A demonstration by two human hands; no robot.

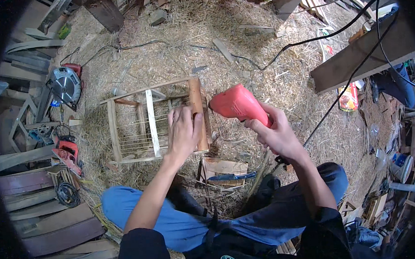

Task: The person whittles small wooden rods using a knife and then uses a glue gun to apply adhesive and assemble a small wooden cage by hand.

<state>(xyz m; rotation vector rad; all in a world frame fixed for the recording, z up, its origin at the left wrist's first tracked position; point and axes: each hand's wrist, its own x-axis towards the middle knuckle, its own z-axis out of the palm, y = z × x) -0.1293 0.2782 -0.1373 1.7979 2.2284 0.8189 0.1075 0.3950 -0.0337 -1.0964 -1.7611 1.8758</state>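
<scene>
A box-shaped cage [151, 123] of thin rods and pale, rough slats is held by its smooth brown bar [195, 93], under the left hand's [183, 130] curled fingers and thumb, while a rounded red drill [238, 103] is gripped in the right hand [278, 132], nose just beside that bar.

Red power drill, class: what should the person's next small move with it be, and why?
Probably line up the nose of the red power drill with the brown end bar of the wooden frame. The right hand points it leftward at that end, and the left hand is at the bar, seemingly steadying it. Whether the nose touches is unclear.
</scene>
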